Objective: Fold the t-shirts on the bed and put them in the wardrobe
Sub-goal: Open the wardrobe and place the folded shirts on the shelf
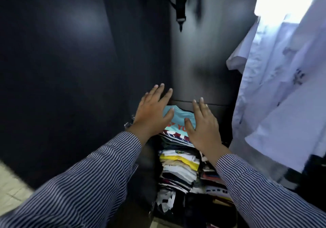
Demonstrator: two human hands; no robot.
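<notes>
Both hands reach into the dark wardrobe [84, 51], fingers straight and spread, gripping nothing; the left hand [151, 113] lies palm-down over the left edge of the folded turquoise t-shirt [180, 120], and the right hand [204, 127] lies over its right edge, though whether the palms actually press the cloth cannot be told. The turquoise t-shirt, with red lettering partly showing between the hands, sits on top of a tall stack of folded clothes [178, 167] inside the wardrobe; a second, lower pile [211, 176] stands just beside the stack on the right; white shirts [282, 86] hang at the right, and a black strap [180, 7] hangs above; both striped sleeves [84, 183] stretch forward.
</notes>
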